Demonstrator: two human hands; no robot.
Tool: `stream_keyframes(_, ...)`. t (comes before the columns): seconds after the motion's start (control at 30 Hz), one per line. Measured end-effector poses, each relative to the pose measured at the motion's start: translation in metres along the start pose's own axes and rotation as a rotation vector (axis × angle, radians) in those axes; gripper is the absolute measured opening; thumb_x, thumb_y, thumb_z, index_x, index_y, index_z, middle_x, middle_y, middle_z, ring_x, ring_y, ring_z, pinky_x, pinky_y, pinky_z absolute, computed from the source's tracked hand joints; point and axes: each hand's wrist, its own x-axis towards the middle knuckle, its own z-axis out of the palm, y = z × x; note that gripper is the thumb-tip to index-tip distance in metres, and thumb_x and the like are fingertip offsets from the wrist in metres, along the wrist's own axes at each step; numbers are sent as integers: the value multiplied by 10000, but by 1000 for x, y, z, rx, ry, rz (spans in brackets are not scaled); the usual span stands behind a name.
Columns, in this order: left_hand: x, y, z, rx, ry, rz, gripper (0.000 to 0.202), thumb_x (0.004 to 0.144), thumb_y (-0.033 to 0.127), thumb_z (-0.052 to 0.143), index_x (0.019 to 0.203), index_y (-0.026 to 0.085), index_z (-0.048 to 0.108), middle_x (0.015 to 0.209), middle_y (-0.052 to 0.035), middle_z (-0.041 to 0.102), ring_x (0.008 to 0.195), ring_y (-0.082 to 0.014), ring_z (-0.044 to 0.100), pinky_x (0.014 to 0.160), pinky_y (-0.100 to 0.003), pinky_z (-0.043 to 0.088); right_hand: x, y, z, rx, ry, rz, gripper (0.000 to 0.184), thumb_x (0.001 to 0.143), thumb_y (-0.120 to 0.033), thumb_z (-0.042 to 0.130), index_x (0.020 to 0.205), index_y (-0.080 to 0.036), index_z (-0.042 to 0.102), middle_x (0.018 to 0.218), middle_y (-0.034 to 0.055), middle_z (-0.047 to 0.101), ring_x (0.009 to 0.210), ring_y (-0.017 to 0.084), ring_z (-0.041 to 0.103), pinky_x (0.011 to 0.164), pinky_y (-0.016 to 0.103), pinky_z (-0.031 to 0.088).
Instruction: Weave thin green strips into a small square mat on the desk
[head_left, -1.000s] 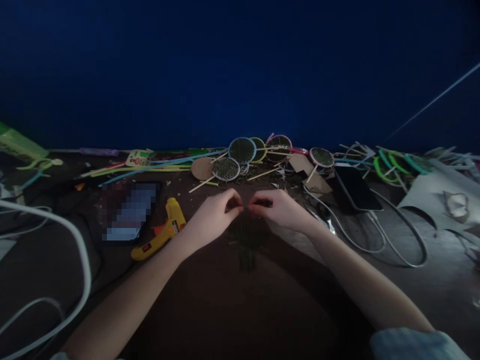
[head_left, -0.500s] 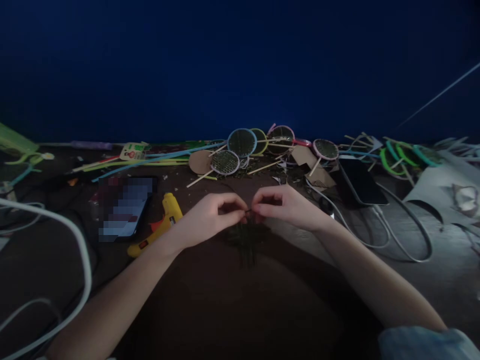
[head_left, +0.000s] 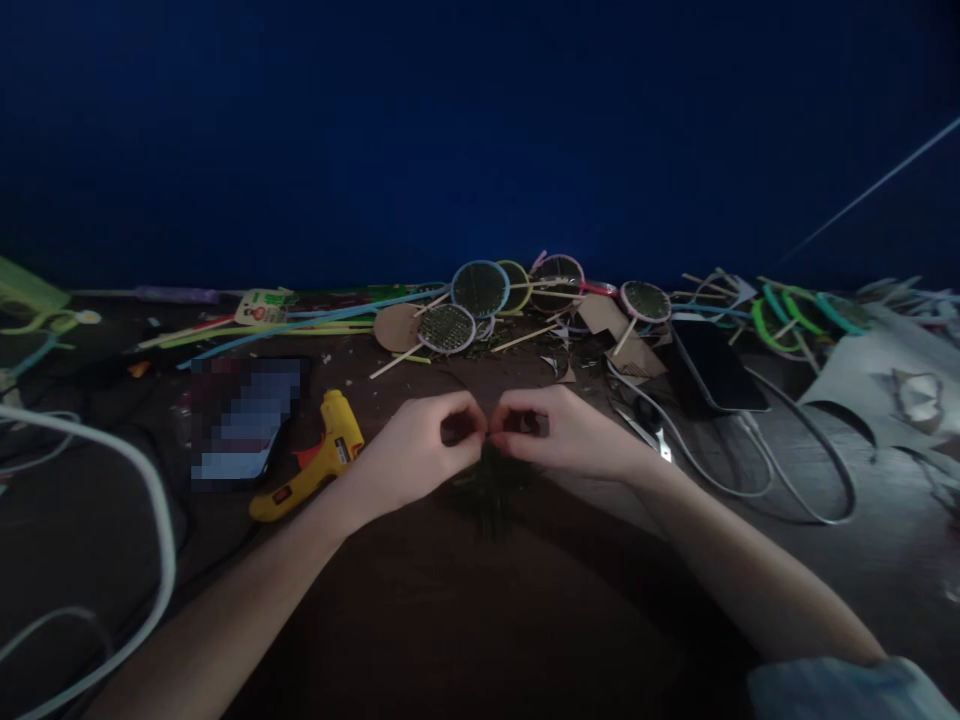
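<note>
My left hand (head_left: 420,448) and my right hand (head_left: 559,432) meet fingertip to fingertip over the middle of a dark table. Both pinch at the same small dark piece between them, too small to name. Just under the fingers lies a patch of dark green mesh strips (head_left: 491,490). Behind the hands is a heap of small round mesh rackets (head_left: 480,290) with coloured rims and stick handles.
A yellow glue gun (head_left: 315,458) lies left of my left hand, beside a phone (head_left: 244,418). A second phone (head_left: 711,372) with a white cable (head_left: 787,490) sits at the right. Coloured straws (head_left: 285,325), card scraps (head_left: 622,345), green rings (head_left: 780,325) and a thick white cable (head_left: 142,500) surround them.
Both hands have stayed pinched together over the mesh and shifted slightly toward me and left; the view has tilted a little.
</note>
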Motion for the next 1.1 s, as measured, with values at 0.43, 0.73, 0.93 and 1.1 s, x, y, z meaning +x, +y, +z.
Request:
stream_keyframes(0.43, -1, 3, 6, 157, 37, 26, 37, 729, 206, 509, 725, 195, 544, 716, 16, 595, 704, -148, 543, 632, -264, 374, 1, 0, 5, -56, 16, 4, 76, 710, -155, 485, 701, -173, 558, 645, -35, 536, 598, 72, 457, 571, 197, 334)
stream_keyframes(0.73, -1, 1, -5, -109, -92, -8, 71, 736, 220, 516, 739, 193, 582, 698, 43, 586, 655, -110, 517, 604, -220, 380, 1, -2, -8, 224, -134, 40, 122, 735, -159, 501, 781, -160, 615, 689, -14, 620, 649, 90, 527, 616, 207, 385)
stream_keyframes(0.93, 0, 2, -9, -154, -146, -28, 97, 728, 209, 519, 763, 188, 608, 722, 29, 618, 678, -119, 548, 623, -228, 397, -1, -2, -14, 262, -193, 57, 120, 740, -175, 521, 798, -152, 623, 692, -2, 635, 667, 106, 549, 632, 227, 402)
stream_keyframes(1.1, 1, 2, -10, -222, -205, -50, 125, 735, 195, 501, 793, 186, 612, 716, 19, 652, 691, -132, 594, 640, -236, 424, -1, -2, -18, 209, -227, 78, 133, 744, -184, 513, 809, -155, 625, 692, -5, 643, 661, 109, 557, 627, 231, 408)
